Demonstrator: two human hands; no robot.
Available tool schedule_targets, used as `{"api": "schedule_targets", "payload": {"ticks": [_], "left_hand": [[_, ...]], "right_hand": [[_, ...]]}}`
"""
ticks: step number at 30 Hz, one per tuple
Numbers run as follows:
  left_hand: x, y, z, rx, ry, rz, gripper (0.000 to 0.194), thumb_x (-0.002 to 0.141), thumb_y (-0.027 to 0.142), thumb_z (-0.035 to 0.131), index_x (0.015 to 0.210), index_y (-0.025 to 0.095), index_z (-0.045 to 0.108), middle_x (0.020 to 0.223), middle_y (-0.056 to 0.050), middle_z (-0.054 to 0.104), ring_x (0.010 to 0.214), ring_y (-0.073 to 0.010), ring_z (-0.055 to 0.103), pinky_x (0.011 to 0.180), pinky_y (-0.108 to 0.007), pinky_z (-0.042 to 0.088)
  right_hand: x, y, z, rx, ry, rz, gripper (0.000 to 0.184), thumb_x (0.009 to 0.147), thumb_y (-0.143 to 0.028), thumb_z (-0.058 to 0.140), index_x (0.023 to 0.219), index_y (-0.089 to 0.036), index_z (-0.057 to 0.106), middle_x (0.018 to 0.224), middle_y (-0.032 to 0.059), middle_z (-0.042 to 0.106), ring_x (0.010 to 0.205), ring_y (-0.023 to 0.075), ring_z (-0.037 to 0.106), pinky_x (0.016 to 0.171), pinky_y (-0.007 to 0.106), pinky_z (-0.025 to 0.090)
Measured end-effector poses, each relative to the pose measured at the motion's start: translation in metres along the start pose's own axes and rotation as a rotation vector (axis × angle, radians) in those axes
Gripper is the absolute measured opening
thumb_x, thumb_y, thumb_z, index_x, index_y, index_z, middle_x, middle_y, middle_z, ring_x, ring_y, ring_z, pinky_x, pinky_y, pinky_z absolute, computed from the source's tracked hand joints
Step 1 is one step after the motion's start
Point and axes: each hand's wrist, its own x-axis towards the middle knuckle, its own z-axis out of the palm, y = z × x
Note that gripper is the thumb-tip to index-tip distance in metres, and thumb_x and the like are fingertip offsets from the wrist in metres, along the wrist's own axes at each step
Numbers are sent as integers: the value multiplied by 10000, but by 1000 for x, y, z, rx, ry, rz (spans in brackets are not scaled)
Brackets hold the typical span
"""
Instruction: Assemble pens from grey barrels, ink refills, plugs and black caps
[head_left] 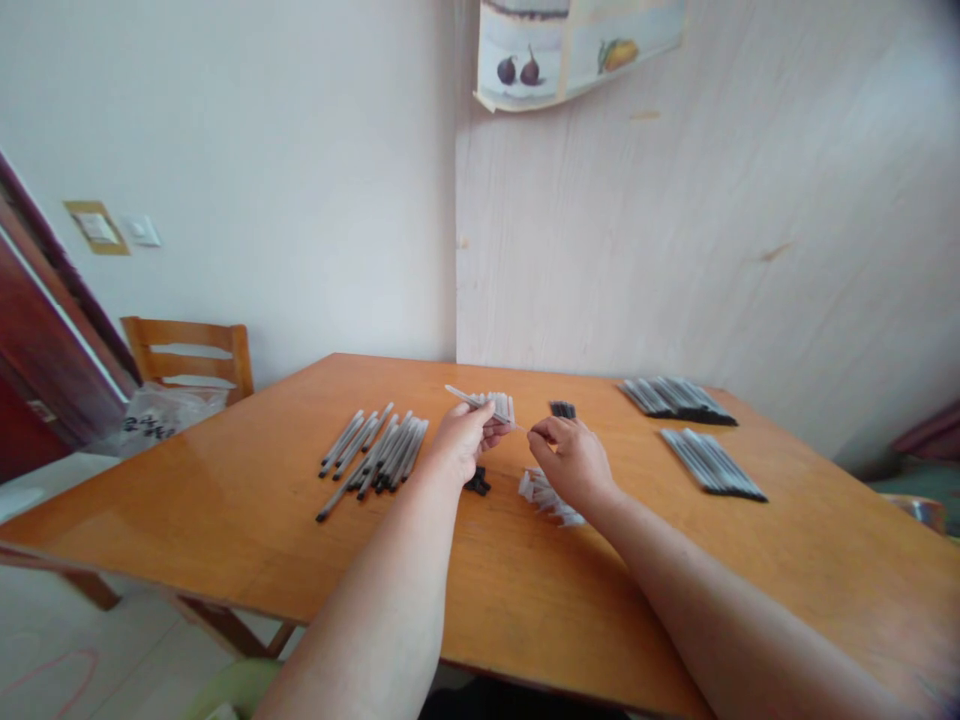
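My left hand (pixel 466 438) is closed round a slim, pale pen barrel (pixel 460 395), which points up and to the left. Just behind its fingers lies a row of whitish tubes (pixel 507 406). Across from it, my right hand (pixel 574 458) is pinched; a very thin, pale strand (pixel 520 428) shows between the two hands, too small to name surely. Below the left hand sits a small heap of black caps (pixel 477 481). Clear plastic pieces (pixel 551 502) lie beneath the right hand, partly covered by it. Small dark pieces (pixel 562 409) stand in a bunch just behind the right hand.
Several grey pens with black ends (pixel 390 450) lie loosely at left on the wooden table (pixel 262 500). Two neat rows of similar pens, one farther back (pixel 679 398) and one nearer (pixel 714 465), lie at right. A wooden chair (pixel 187 335) stands beyond the left edge.
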Motion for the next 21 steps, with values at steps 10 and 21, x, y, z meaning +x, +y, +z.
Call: {"api": "schedule_targets", "payload": {"ticks": [10, 21], "left_hand": [[16, 6, -20, -112, 312, 122, 139, 830, 257, 627, 797, 162, 532, 676, -28, 659, 584, -115, 657, 532, -202, 466], [18, -3, -23, 151, 325, 186, 140, 744, 266, 665, 764, 166, 569, 615, 4, 593, 519, -104, 582, 485, -203, 398]], "right_hand": [[8, 45, -5, -3, -41, -37, 234, 891, -312, 463, 830, -208, 663, 811, 28, 668, 808, 170, 545, 693, 261, 353], [14, 79, -11, -307, -1, 503, 388, 902, -416, 385, 945, -216, 715, 906, 108, 701, 892, 254, 597, 668, 311, 368]]}}
